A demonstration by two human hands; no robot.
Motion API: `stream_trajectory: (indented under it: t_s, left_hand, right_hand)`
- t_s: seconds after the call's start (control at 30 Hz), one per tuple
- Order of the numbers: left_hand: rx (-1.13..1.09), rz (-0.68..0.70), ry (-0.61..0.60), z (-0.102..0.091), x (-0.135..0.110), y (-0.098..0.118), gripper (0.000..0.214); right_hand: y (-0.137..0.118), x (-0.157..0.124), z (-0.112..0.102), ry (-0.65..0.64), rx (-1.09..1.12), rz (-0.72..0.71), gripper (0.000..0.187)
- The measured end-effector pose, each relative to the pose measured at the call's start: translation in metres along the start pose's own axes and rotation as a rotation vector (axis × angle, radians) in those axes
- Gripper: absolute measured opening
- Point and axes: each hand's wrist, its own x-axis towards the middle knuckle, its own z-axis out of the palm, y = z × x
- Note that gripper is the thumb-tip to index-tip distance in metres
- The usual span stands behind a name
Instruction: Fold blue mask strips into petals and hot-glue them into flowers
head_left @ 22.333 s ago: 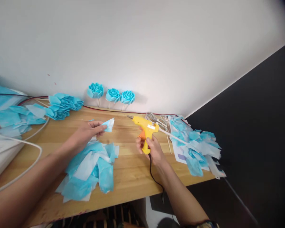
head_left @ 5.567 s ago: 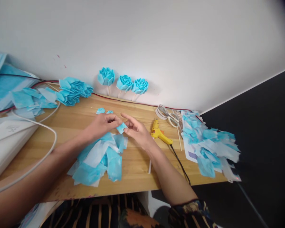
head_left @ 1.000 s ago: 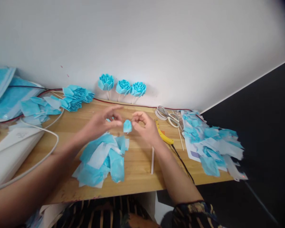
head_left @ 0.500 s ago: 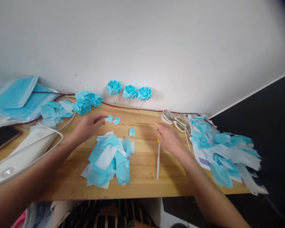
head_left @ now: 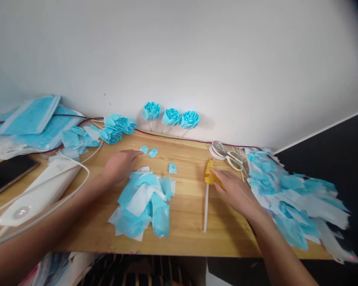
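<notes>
My left hand (head_left: 122, 163) has its fingers stretched forward, the tips beside two small folded blue petals (head_left: 153, 152); it holds nothing that I can see. A third folded petal (head_left: 172, 168) lies farther right. My right hand (head_left: 233, 190) has its fingers around the handle of a yellow glue gun (head_left: 209, 173), which lies on the table. A long white glue stick (head_left: 206, 208) sticks out of its back end toward me. Between my hands is a loose pile of blue and white fabric pieces (head_left: 146, 200).
Three blue fabric roses (head_left: 171, 117) on pale stems lean against the wall; more roses (head_left: 117, 127) lie left. Scissors (head_left: 231, 157) lie at back right, beside a fabric heap (head_left: 286, 198). A white power strip (head_left: 41, 190), phone (head_left: 10, 172) and blue masks (head_left: 32, 119) fill the left.
My right hand has moved from over the glue gun to its handle, uncovering the yellow body. My left fingers have straightened near the petals. The whole view has shifted slightly.
</notes>
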Motion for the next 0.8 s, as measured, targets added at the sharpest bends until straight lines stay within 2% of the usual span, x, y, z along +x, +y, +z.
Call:
stream_trajectory:
  t_s: [0.1,0.23,0.43,0.53,0.6,0.67,0.8]
  left_hand:
    - [0.069,-0.023,-0.029,0.000,0.001,0.003,0.047]
    - [0.204,-0.009,-0.055,0.004,0.003,0.003,0.048]
    - [0.276,0.030,-0.074,0.004,0.006,0.007,0.042]
    - [0.301,0.039,-0.080,0.004,0.006,0.008,0.039]
    - [0.311,0.049,-0.078,0.004,0.006,0.008,0.039]
    - [0.291,0.061,-0.074,0.004,0.006,0.007,0.039]
    - [0.127,0.043,-0.044,0.006,0.004,0.001,0.043]
  right_hand:
    - [0.018,-0.012,0.009,-0.024,-0.088,-0.050,0.061]
    - [0.035,-0.020,0.023,0.011,-0.137,-0.055,0.078]
    - [0.036,-0.014,0.034,0.072,-0.125,-0.044,0.086]
    - [0.038,-0.011,0.036,0.045,-0.077,-0.057,0.080]
    - [0.040,-0.007,0.032,0.036,0.000,0.004,0.073]
    - [0.039,-0.002,0.023,0.047,0.136,0.132,0.070]
    - [0.025,0.013,-0.001,0.115,0.573,0.378,0.067]
